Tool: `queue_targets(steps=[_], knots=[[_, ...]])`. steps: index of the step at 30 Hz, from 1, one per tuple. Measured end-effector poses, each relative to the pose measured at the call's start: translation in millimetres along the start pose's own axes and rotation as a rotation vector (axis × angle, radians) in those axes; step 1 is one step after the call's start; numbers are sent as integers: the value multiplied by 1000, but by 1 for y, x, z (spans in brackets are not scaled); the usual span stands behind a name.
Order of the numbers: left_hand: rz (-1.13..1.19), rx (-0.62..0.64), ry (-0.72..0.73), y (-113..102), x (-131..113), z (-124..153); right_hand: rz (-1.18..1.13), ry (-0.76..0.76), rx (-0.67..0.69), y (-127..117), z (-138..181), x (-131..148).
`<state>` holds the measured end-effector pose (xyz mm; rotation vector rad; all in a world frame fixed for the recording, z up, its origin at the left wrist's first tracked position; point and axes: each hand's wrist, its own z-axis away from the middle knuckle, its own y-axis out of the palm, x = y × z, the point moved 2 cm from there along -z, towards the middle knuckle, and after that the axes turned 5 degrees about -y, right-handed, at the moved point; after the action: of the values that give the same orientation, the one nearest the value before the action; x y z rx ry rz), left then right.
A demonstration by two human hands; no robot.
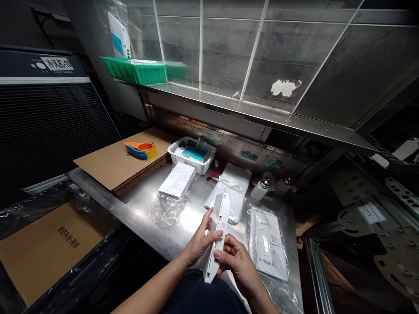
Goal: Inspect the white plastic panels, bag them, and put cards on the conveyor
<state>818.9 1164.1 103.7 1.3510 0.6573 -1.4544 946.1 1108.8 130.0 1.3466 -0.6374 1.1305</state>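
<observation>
Casing (220, 213), seen from the head camera: a long, narrow white plastic part with slots and holes along its face, held in both hands near the front of the metal tabletop (140, 211), far end raised, near end against dark clothing.
Steady handling: best done with the left hand carrying the weight and the right thumb pressing lightly, so the thin walls do not flex; keeping fingertips beside the slots leaves the detail in sight.
Left hand (200, 242): pinching the casing at mid-length, thumb across the slotted face, fingers along its left side and partly hidden behind.
Right hand (237, 261): thumb tip on the face below the left thumb, fingers curled at the right edge, pinching there; whether they also hold something small cannot be told.
Forearms: both reach up from the lower edge, converging on the casing.
</observation>
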Motion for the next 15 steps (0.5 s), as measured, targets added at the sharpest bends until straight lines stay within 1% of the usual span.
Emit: queue_targets(steps=[5,15], knots=[[10,21,17,1,0,1,-9,11,5,0,0,-2],[32,15,11,1,2,3,-1,6,14,-1,1,-4]])
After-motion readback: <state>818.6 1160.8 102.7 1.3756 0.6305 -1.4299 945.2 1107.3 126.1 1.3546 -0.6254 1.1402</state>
